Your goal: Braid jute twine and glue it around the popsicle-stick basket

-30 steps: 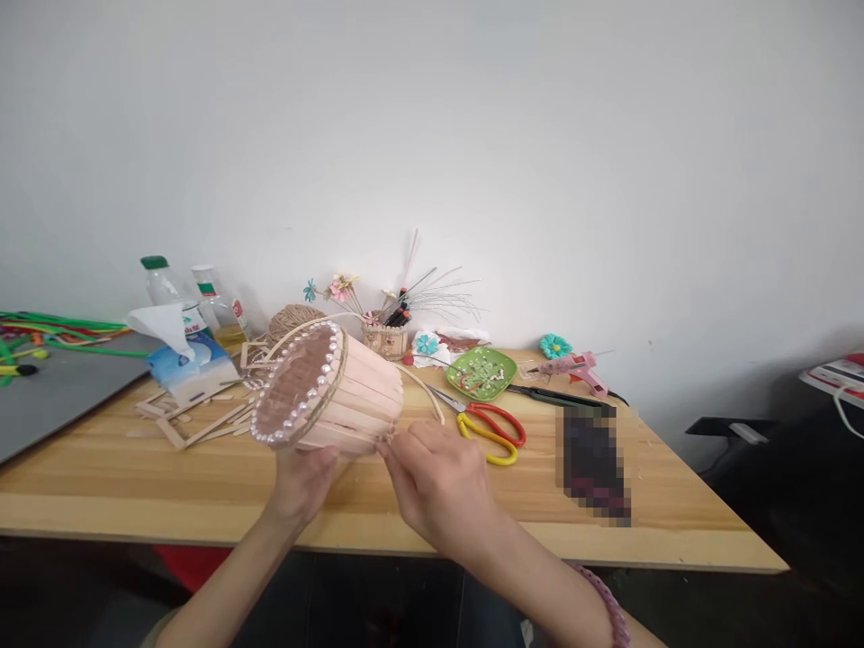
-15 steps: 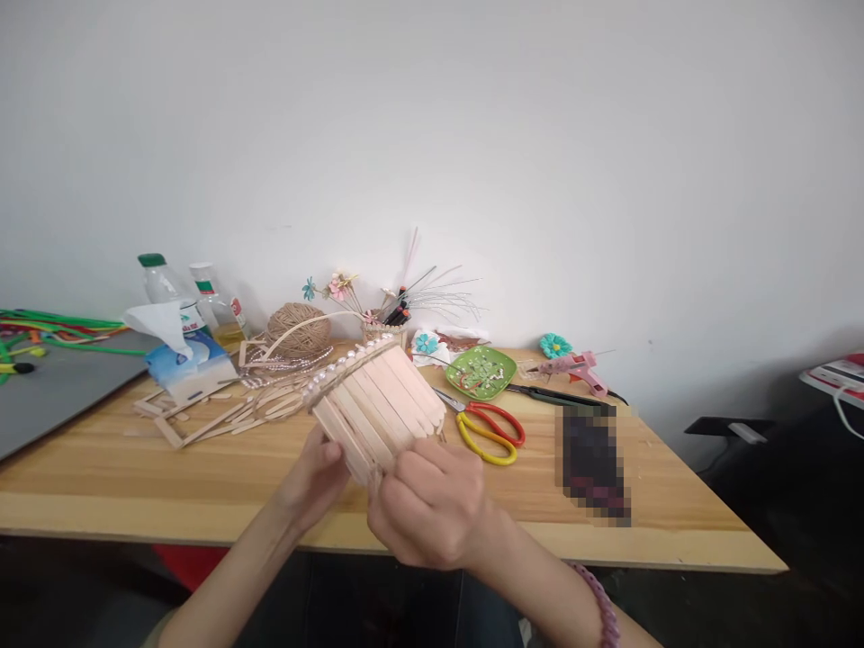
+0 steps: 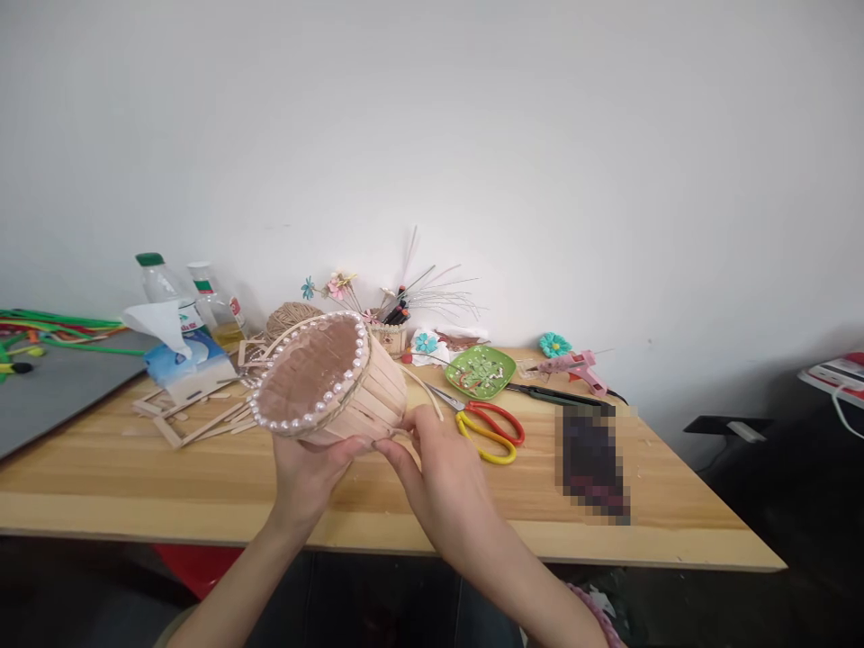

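Note:
A round craft-stick basket is tilted on its side above the table, with its open brown inside facing me. White pearl beads line its rim, with twine just below them. My left hand is wrapped round its underside, thumb along the lower wall. At the basket's lower right edge, my right hand has its thumb and bent fingers closed on the base end. A pale curved strip sticks out beyond the right fingers; where it joins is hidden. Just right of that hand lie red-and-yellow scissors.
Behind stand a twine ball, a pen holder and bottles. A tissue pack and wooden sticks lie left. To the right are a green bead dish, a pink glue gun and a blurred-out dark object.
The basket has turned so its opening faces me instead of its stick side. My right hand has gone from a fist over the wall to fingertips at the base end.

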The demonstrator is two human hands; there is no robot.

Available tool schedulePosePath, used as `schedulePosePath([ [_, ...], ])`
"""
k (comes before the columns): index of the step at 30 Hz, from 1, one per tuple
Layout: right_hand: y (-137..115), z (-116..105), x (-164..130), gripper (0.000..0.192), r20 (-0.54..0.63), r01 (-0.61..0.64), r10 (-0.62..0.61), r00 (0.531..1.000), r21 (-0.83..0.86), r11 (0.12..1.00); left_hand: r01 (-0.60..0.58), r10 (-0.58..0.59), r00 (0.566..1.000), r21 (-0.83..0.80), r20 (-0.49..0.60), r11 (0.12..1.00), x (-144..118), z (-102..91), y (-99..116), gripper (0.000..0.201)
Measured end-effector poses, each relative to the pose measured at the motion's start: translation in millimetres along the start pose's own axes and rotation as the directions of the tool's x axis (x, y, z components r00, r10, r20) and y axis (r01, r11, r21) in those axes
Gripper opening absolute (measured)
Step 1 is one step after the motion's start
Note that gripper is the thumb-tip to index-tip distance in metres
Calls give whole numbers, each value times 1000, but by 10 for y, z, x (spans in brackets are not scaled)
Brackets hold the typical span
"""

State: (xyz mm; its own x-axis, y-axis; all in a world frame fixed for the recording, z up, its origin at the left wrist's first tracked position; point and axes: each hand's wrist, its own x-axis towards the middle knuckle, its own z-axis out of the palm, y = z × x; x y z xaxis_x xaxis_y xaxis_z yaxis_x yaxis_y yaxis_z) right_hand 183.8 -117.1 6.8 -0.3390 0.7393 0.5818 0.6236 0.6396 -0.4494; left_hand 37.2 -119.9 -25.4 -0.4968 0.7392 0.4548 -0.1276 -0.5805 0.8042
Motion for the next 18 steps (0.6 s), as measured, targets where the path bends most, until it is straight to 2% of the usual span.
schedulePosePath([
  [3,5,18,4,13,21,34,-34,999,-18,999,-31,31,999,30,-8,999,13,2,0,53],
  [7,61,62,0,24,-52,189,-190,980,-29,982,22,-22,1000,-59,6,998,5,69,17,50],
  [11,116,136,3,30,-166,320,-329,930,-78,944,81,-91,995,-180,-49,980,-26,172,47,55],
  [15,156,219,-19,34,-273,428,-479,834,-228,875,155,-183,977,-222,-111,963,-15,249,90,57],
  [17,175,229,-32,33,-320,473,-515,795,-203,857,188,-223,969,-264,-108,946,17,254,105,48],
  [18,185,220,-33,32,-340,469,-482,807,-126,874,211,-250,963,-293,-102,933,36,246,109,42],
])
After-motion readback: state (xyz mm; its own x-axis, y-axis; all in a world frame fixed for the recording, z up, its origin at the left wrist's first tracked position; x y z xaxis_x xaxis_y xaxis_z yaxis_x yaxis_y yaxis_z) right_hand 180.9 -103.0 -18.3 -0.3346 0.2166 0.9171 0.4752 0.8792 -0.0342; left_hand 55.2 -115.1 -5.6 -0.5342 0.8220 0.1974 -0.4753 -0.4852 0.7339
